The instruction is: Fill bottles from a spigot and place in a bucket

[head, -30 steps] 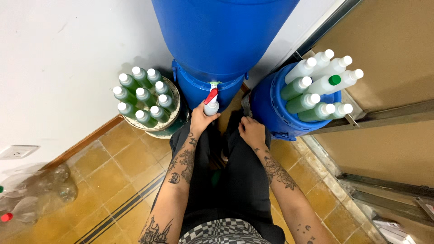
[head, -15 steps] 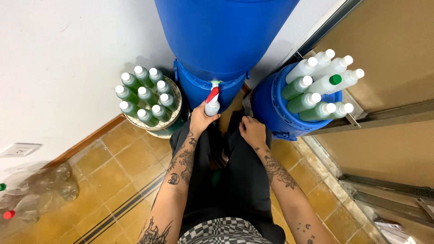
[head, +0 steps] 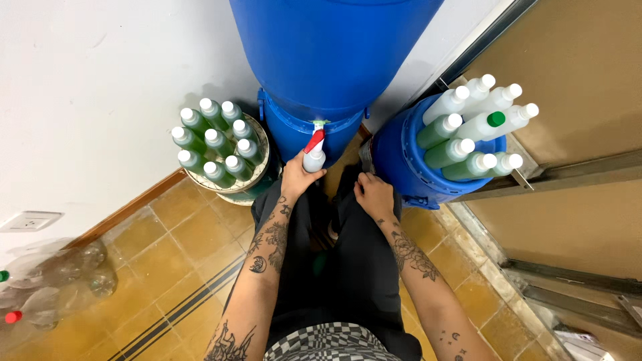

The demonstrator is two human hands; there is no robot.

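Bottles lie at the far left on the tiled floor: empty clear plastic ones (head: 67, 271) in a loose pile near the white wall. Next to them stands a round bucket (head: 259, 175) packed with nine green bottles with white caps (head: 212, 144), all upright and closed.

In the middle, a large blue drum (head: 334, 53) rests on a smaller blue base, and a tap with a red lever (head: 314, 140) comes out of its lower edge. The left hand (head: 299, 177) is wrapped around a small bottle (head: 313, 160) and holds it right under this tap, so filling seems to be in progress. The right hand (head: 374, 195) rests on the person's knee, fingers loosely curled, holding nothing that I can see.

At the right, a blue bucket (head: 401, 157) holds more capped bottles (head: 478, 127), leaning outward; one has a green cap (head: 496, 119). Judging by both full buckets, much of the filling is done, and the loose bottles on the floor may remain.
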